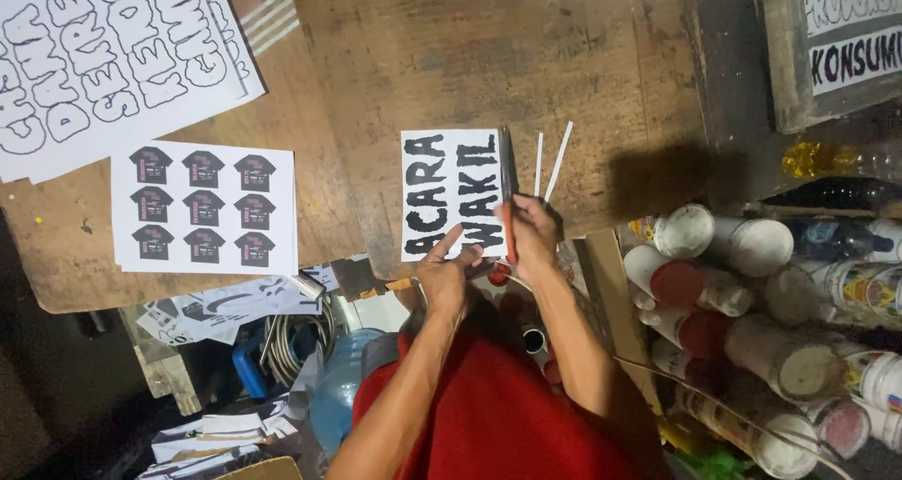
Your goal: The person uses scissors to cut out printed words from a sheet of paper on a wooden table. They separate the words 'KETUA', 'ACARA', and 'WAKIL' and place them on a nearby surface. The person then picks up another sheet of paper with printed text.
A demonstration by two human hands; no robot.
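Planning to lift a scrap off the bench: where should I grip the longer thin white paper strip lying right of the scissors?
Take the longer thin white paper strip at its far upper end, coming from the right. It lies flat on the wooden table, angled up-right; its lower end sits near the right hand and the scissors, with a second strip close on its left.
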